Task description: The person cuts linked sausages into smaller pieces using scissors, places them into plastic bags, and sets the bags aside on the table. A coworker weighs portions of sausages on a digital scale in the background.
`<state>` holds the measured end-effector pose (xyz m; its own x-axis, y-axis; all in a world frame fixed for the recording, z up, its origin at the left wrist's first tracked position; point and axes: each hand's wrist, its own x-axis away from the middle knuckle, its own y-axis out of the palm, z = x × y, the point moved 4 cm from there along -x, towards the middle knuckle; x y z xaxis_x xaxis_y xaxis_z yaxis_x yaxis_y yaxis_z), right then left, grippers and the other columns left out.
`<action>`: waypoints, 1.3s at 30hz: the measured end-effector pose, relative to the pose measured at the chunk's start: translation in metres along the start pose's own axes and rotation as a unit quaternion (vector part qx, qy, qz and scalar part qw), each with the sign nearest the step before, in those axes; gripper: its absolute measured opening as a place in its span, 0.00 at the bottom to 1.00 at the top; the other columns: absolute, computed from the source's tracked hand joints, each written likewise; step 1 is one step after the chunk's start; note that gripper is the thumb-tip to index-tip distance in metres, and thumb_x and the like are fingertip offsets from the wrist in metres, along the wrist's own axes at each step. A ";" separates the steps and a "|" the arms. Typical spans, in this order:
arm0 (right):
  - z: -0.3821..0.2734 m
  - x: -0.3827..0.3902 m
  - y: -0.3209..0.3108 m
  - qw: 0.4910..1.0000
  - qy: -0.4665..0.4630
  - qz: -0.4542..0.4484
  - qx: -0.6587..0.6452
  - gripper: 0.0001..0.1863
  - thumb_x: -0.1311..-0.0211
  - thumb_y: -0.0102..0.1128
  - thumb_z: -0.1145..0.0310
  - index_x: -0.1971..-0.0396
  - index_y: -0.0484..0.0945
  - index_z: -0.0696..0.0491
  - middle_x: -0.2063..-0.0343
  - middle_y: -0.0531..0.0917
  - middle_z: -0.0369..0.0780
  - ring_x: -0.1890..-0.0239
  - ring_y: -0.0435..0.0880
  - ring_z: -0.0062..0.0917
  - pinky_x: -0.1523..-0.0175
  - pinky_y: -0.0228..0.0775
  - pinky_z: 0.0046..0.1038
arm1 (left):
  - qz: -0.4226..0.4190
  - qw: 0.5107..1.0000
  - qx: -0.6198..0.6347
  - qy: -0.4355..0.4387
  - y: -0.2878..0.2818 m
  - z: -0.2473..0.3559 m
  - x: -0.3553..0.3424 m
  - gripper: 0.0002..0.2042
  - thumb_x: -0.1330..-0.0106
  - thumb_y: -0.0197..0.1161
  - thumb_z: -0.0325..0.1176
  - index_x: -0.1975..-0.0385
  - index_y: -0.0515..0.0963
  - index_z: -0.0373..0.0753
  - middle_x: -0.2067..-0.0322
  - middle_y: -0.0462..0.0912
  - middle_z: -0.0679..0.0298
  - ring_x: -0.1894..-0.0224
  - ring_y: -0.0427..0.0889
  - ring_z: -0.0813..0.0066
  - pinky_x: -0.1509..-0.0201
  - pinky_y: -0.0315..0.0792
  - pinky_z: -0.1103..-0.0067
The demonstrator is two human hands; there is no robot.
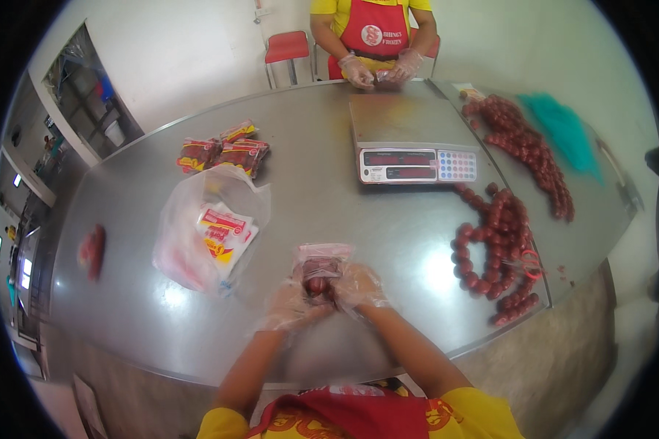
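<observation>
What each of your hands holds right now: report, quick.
Left hand: closed, holding the left side of a clear pouch of sausages.
Right hand: closed, holding that pouch's right side.

Near twelve o'clock the top edge cuts off the co-worker (373, 33) above the chest — and the item (382, 76) between that person's gloves (356, 72) is too small to tell. At six, the left hand (289, 304) and right hand (359, 287) cover the sides of the packet (319, 269). At nine, a red bundle (92, 252) is blurred.

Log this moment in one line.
left hand and right hand: holding sausage bag | scale: on table, ahead | sausage links: on table, right side
</observation>
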<state>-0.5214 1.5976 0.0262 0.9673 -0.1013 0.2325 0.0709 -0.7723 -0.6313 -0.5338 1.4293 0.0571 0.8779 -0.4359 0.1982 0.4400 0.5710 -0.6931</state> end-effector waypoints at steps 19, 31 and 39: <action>0.029 -0.026 0.018 0.999 0.033 -0.015 -0.023 0.15 0.50 0.62 0.61 0.65 0.82 0.54 0.65 0.84 0.50 0.62 0.83 0.46 0.56 0.75 0.41 | -0.086 0.992 0.026 -0.090 -0.023 -0.004 -0.022 0.60 0.51 0.71 0.55 0.28 0.40 0.27 0.50 0.80 0.40 0.47 0.81 0.49 0.45 0.74 0.68; -0.011 -0.017 -0.011 0.996 0.062 -0.051 -0.025 0.12 0.39 0.51 0.69 0.62 0.83 0.55 0.72 0.84 0.45 0.70 0.84 0.30 0.65 0.75 0.33 | 0.051 0.980 0.005 -0.193 -0.008 -0.005 -0.039 0.59 0.53 0.69 0.61 0.29 0.47 0.27 0.57 0.83 0.41 0.51 0.83 0.46 0.46 0.75 0.67; -0.011 -0.007 -0.029 0.981 -0.018 -0.107 -0.158 0.11 0.46 0.62 0.66 0.65 0.80 0.56 0.69 0.84 0.48 0.62 0.83 0.47 0.55 0.75 0.40 | 0.047 0.990 0.084 -0.103 -0.007 -0.004 -0.026 0.54 0.50 0.70 0.54 0.29 0.49 0.26 0.53 0.82 0.45 0.49 0.82 0.55 0.44 0.73 0.71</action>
<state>-0.5330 1.6135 0.0513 0.9470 0.1030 0.3043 0.2005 -0.9296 -0.3092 -0.5608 1.4340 0.0538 0.9290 -0.2333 0.2872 0.3637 0.7181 -0.5933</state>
